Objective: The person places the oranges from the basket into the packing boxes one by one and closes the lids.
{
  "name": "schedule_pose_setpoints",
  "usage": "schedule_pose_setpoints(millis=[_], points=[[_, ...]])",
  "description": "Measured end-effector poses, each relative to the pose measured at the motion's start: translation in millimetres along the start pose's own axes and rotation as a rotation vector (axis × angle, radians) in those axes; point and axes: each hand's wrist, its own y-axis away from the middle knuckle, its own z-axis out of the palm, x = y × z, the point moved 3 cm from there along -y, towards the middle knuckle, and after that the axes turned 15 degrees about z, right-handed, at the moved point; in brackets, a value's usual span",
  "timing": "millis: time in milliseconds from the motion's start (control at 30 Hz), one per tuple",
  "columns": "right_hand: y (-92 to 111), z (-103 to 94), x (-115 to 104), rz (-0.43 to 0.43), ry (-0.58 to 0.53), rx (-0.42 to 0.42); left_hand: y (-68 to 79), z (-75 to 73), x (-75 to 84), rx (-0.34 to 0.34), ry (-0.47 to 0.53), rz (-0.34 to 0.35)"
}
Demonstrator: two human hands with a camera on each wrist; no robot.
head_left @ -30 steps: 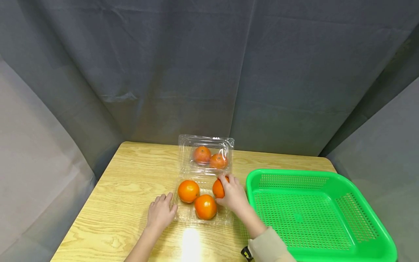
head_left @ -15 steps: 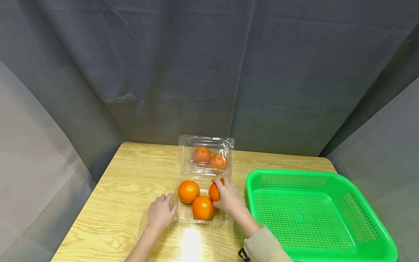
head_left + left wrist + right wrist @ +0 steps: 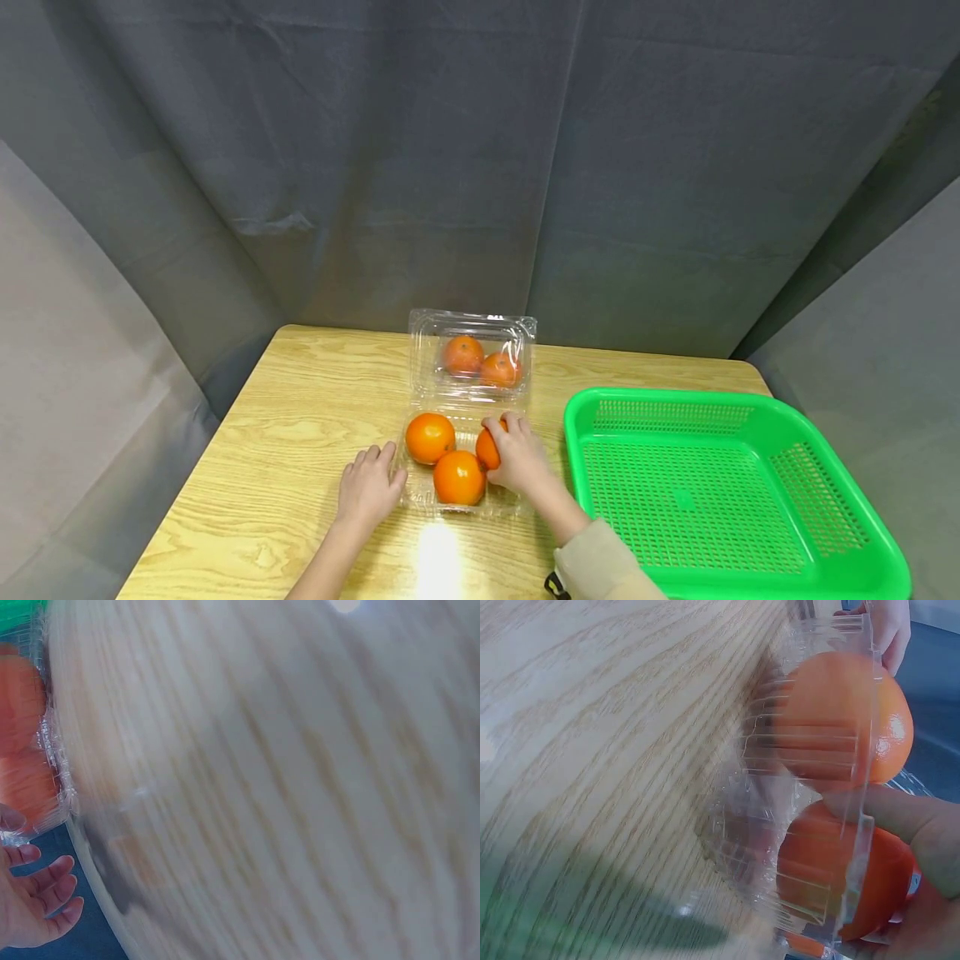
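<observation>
A clear plastic clamshell box (image 3: 498,502) lies with its lid (image 3: 431,333) raised at the back. My right hand (image 3: 519,458) grips an orange (image 3: 487,450) in the right part of the base; the right wrist view shows thumb and fingers around this orange (image 3: 885,881) behind the clear wall. Against it sits a front orange (image 3: 459,477), and another orange (image 3: 430,438) lies at the left. Beside the base's left edge rests my left hand (image 3: 367,486), fingers loosely bent and holding nothing, thumb close to the rim. Two more oranges (image 3: 462,356) show through the lid.
A large green plastic basket (image 3: 682,500) stands to the right of the box on the wooden table (image 3: 300,400). Dark grey curtain (image 3: 450,167) hangs behind the table's back edge.
My right hand has shifted left and slightly toward me with its orange. The front orange has been nudged left, and the left one has moved slightly. My left hand stays in place.
</observation>
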Motion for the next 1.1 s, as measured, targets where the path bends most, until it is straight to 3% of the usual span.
schedule_pose_setpoints(millis=[300, 600, 1100], points=[[-2, 6.3, -1, -0.02, 0.037, 0.001, -0.3, 0.4, -0.1, 0.0, 0.006, -0.007], [-5, 16.3, 0, 0.011, 0.079, -0.058, -0.3, 1.0, -0.1, -0.001, 0.007, -0.009], [-4, 14.1, -3, 0.027, 0.097, -0.084, -0.6, 0.0, -0.1, 0.001, 0.001, 0.0]])
